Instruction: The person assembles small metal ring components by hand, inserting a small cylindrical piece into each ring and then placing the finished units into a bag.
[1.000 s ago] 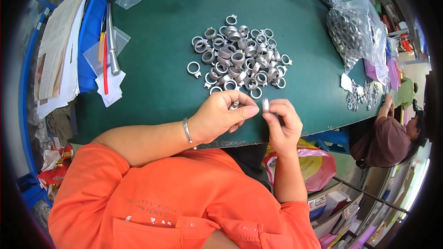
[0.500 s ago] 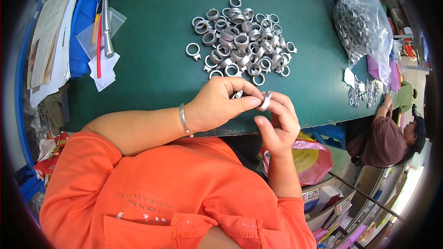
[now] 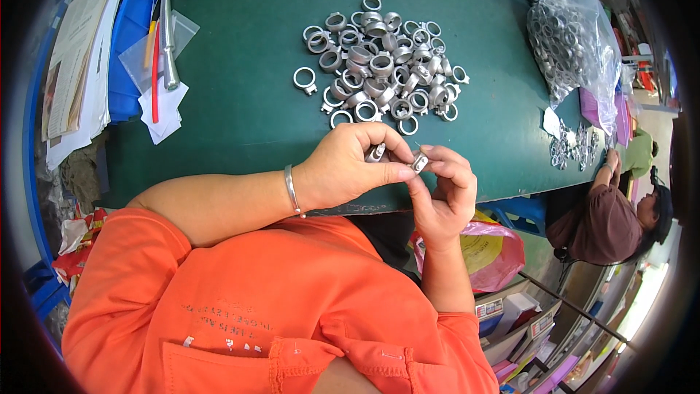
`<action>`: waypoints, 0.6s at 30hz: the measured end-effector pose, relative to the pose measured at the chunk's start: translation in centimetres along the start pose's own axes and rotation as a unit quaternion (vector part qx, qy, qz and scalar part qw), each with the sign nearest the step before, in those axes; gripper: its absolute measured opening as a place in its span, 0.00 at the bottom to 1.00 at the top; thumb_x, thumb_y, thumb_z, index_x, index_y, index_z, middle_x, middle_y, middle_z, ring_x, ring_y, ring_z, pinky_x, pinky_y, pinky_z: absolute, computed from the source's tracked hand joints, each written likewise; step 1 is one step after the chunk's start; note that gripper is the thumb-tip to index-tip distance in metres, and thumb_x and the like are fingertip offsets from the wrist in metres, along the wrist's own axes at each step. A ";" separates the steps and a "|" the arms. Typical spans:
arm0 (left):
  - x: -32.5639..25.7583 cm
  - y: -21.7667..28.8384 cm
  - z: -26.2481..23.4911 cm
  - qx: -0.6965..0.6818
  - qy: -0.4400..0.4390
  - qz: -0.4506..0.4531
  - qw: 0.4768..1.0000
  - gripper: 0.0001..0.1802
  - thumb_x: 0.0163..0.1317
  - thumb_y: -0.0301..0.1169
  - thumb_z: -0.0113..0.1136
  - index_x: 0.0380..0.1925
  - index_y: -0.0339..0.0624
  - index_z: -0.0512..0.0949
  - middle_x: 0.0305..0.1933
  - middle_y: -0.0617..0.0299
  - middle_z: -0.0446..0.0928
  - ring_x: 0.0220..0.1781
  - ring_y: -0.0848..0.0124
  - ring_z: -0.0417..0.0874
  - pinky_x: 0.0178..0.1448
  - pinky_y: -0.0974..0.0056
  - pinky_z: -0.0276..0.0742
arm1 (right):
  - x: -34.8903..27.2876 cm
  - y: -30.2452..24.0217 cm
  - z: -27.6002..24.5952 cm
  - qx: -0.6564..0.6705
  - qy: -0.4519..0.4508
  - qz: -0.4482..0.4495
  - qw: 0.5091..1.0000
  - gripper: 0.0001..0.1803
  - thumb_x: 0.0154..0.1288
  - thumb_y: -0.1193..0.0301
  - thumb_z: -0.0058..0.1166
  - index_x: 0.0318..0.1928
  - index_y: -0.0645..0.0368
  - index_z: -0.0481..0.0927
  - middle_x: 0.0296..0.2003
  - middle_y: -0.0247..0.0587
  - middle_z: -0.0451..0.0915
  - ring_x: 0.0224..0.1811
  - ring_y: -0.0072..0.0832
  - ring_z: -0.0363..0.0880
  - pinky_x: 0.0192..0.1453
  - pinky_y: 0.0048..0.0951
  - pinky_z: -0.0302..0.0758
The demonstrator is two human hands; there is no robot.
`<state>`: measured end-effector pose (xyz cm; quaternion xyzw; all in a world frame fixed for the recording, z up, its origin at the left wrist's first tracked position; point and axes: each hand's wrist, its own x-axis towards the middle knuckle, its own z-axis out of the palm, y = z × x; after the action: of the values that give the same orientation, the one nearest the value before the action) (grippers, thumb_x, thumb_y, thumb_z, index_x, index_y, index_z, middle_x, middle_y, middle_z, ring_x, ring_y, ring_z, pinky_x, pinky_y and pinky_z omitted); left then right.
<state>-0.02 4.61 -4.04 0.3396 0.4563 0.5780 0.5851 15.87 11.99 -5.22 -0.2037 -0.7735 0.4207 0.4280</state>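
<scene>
Two hands meet at the near edge of the green surface. Going left to right: papers and a blue tray with a metal tool lie at the far left. The left hand has its fingers closed around a small metal ring. Touching it, the right hand pinches a second ring piece between thumb and fingertips. Beyond them lies a loose pile of rings, and further right a clear bag of rings. Such a ring looks light, rigid and smooth, likely slippery; pinching it across the outer rim seems safest.
</scene>
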 end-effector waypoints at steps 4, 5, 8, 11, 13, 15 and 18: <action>-0.3 0.0 -0.3 -0.011 0.007 0.014 1.000 0.05 0.56 0.23 0.60 0.33 0.37 0.77 0.32 0.66 0.75 0.35 0.81 0.73 0.38 0.75 0.70 | 0.2 -0.3 0.2 -0.079 -0.015 -0.035 0.996 0.19 0.45 0.84 0.63 0.37 0.60 0.70 0.39 0.48 0.76 0.39 0.35 0.77 0.41 0.29 0.75; -0.2 0.0 -0.2 -0.007 0.012 0.019 1.000 0.05 0.57 0.23 0.60 0.33 0.37 0.77 0.32 0.66 0.75 0.34 0.81 0.73 0.37 0.76 0.70 | 0.2 -0.4 0.1 -0.091 -0.011 -0.040 0.995 0.19 0.44 0.84 0.64 0.37 0.60 0.70 0.39 0.48 0.76 0.39 0.35 0.77 0.41 0.30 0.75; -0.1 0.3 -0.2 -0.039 0.017 -0.060 0.997 0.06 0.59 0.26 0.58 0.35 0.36 0.76 0.30 0.66 0.75 0.29 0.80 0.73 0.31 0.76 0.69 | 0.1 -0.8 -0.1 -0.078 0.010 -0.045 0.996 0.20 0.44 0.84 0.64 0.37 0.59 0.70 0.39 0.47 0.76 0.37 0.34 0.76 0.39 0.29 0.74; 0.0 0.3 -0.3 -0.041 -0.002 -0.068 0.997 0.08 0.63 0.30 0.54 0.35 0.35 0.76 0.28 0.64 0.76 0.25 0.79 0.75 0.26 0.76 0.70 | 0.3 -1.3 -0.2 -0.063 0.011 -0.058 0.996 0.19 0.44 0.85 0.64 0.35 0.60 0.70 0.38 0.47 0.76 0.36 0.33 0.76 0.37 0.28 0.74; 0.0 0.0 0.1 -0.144 0.004 -0.102 0.984 0.11 0.65 0.32 0.50 0.37 0.35 0.76 0.29 0.63 0.76 0.25 0.77 0.76 0.25 0.75 0.73 | 0.8 -1.8 -0.1 -0.070 -0.007 -0.084 0.994 0.18 0.43 0.85 0.64 0.34 0.60 0.71 0.38 0.47 0.77 0.35 0.34 0.77 0.36 0.28 0.74; 0.1 0.1 0.1 -0.219 -0.002 -0.143 0.965 0.13 0.66 0.34 0.48 0.39 0.35 0.75 0.30 0.62 0.76 0.26 0.75 0.77 0.25 0.74 0.74 | 1.3 -2.3 -0.1 -0.004 -0.071 -0.086 0.994 0.14 0.43 0.87 0.61 0.31 0.63 0.73 0.35 0.47 0.78 0.35 0.36 0.77 0.36 0.30 0.75; 0.1 -0.3 -0.6 -0.263 -0.030 -0.176 0.948 0.14 0.68 0.36 0.43 0.40 0.36 0.73 0.30 0.60 0.75 0.27 0.72 0.78 0.22 0.73 0.73 | 2.4 -2.0 0.1 -0.066 -0.060 -0.096 0.991 0.12 0.46 0.88 0.55 0.33 0.64 0.76 0.33 0.46 0.77 0.33 0.35 0.76 0.35 0.28 0.74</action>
<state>-0.44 4.58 -4.51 0.1051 0.3232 0.5550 0.7592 14.58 12.46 -2.39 -0.1307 -0.8400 0.3370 0.4046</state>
